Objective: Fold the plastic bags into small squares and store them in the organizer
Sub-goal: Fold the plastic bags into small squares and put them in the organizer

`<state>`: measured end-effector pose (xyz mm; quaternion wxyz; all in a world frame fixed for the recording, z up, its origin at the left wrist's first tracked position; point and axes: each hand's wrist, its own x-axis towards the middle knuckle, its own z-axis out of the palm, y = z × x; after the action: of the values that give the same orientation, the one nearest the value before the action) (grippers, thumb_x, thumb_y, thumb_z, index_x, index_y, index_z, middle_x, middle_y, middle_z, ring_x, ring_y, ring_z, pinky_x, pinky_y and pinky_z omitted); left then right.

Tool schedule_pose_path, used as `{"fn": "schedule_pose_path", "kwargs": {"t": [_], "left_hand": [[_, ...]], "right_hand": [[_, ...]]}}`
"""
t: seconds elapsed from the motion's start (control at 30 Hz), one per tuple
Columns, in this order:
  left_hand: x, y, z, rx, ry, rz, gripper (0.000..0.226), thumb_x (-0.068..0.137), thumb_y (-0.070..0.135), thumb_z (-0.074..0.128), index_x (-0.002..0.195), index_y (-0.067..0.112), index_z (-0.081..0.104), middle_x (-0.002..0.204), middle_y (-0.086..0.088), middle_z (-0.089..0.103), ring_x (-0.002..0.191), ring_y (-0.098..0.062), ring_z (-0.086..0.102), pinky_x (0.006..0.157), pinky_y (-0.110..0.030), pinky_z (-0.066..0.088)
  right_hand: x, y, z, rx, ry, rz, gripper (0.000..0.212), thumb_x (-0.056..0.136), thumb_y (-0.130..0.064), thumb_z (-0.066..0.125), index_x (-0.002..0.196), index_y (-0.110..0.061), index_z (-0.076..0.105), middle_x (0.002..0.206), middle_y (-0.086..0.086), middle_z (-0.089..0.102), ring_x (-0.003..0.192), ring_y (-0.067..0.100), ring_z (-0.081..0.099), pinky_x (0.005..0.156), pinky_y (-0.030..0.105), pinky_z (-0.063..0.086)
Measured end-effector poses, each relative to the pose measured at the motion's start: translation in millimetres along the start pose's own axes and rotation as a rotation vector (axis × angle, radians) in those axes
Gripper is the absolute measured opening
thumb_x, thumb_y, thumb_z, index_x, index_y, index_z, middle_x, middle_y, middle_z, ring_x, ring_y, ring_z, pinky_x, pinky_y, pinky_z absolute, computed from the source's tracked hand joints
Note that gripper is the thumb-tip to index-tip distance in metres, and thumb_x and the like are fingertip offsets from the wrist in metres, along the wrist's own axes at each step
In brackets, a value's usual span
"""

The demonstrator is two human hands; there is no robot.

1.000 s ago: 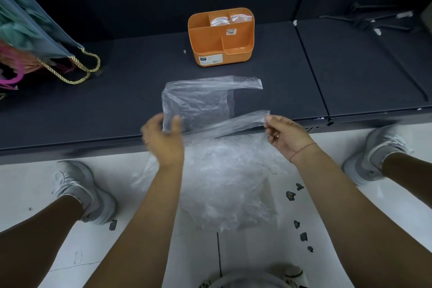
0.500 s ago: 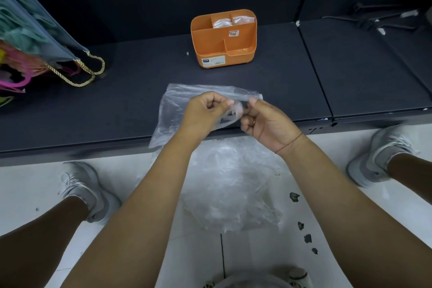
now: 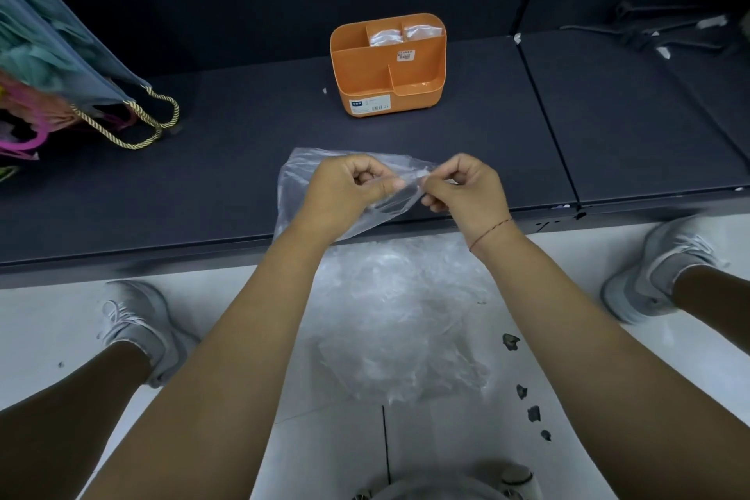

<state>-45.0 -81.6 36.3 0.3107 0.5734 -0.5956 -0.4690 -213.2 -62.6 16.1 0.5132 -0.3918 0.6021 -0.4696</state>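
Note:
A clear plastic bag (image 3: 298, 183) lies at the front edge of the dark shelf (image 3: 227, 158). My left hand (image 3: 349, 191) and my right hand (image 3: 466, 187) sit close together over it, each pinching the bag's upper right edge between thumb and fingers. An orange organizer (image 3: 387, 67) stands further back on the shelf, with folded clear bags (image 3: 406, 34) in its two rear compartments. A crumpled heap of clear bags (image 3: 401, 313) lies on the white floor below my hands.
A grey bag with gold rope handles (image 3: 134, 122) and coloured contents stands at the left of the shelf. Dark hangers (image 3: 657, 30) lie at the back right. My two white shoes (image 3: 138, 325) flank the heap on the floor. Dark scraps (image 3: 527, 398) dot the floor.
My hands came together from wide apart, carrying the bag's edge forward onto the shelf, then shifted slightly to the right while pinching the plastic.

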Motion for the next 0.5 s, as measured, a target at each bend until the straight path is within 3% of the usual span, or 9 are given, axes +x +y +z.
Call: {"fn": "schedule_pose_path", "kwargs": {"t": [0.07, 0.17, 0.3, 0.4, 0.5], "left_hand": [[1.8, -6.0, 2.8, 0.145, -0.001, 0.018, 0.016, 0.075, 0.024, 0.084, 0.076, 0.021, 0.069, 0.064, 0.000, 0.050, 0.056, -0.008, 0.041, 0.058, -0.024, 0.040], [3.8, -11.2, 9.6, 0.393, 0.177, 0.084, 0.018, 0.082, 0.024, 0.077, 0.077, 0.022, 0.060, 0.053, 0.010, 0.042, 0.049, -0.007, 0.038, 0.053, -0.024, 0.035], [0.5, -17.1, 19.0, 0.556, 0.377, 0.304, 0.014, 0.079, 0.004, 0.065, 0.078, 0.015, 0.056, 0.052, 0.006, 0.048, 0.051, -0.018, 0.048, 0.071, -0.035, 0.045], [-2.9, -25.9, 23.6, 0.635, 0.447, 0.432, 0.017, 0.070, -0.003, 0.066, 0.074, 0.011, 0.057, 0.052, 0.001, 0.049, 0.052, -0.022, 0.049, 0.080, -0.030, 0.037], [-4.9, -31.0, 25.4, 0.666, 0.490, 0.499, 0.019, 0.068, -0.004, 0.069, 0.073, 0.010, 0.058, 0.052, 0.001, 0.049, 0.053, -0.022, 0.049, 0.079, -0.028, 0.035]], "right_hand": [[-0.3, 0.9, 1.9, 0.089, 0.038, 0.023, 0.020, 0.085, 0.004, 0.066, 0.074, -0.007, 0.054, 0.066, 0.010, 0.065, 0.058, 0.012, 0.065, 0.060, 0.023, 0.055], [-2.2, 2.1, 3.0, 0.229, 0.001, 0.060, 0.019, 0.086, 0.006, 0.065, 0.074, -0.006, 0.055, 0.070, 0.011, 0.069, 0.070, 0.019, 0.070, 0.072, 0.029, 0.059], [-6.0, 0.5, 6.3, 0.303, -0.028, 0.156, 0.010, 0.090, 0.005, 0.059, 0.088, -0.005, 0.059, 0.078, 0.007, 0.066, 0.075, 0.015, 0.068, 0.077, 0.028, 0.058], [-4.8, -7.1, 5.2, 0.267, 0.055, 0.236, 0.007, 0.095, -0.014, 0.057, 0.098, -0.009, 0.061, 0.081, 0.005, 0.059, 0.071, 0.017, 0.060, 0.067, 0.028, 0.056], [-5.5, -10.7, 3.3, 0.273, -0.016, 0.280, 0.029, 0.093, -0.032, 0.063, 0.105, -0.006, 0.060, 0.083, 0.008, 0.061, 0.074, 0.020, 0.067, 0.073, 0.032, 0.059]]}}
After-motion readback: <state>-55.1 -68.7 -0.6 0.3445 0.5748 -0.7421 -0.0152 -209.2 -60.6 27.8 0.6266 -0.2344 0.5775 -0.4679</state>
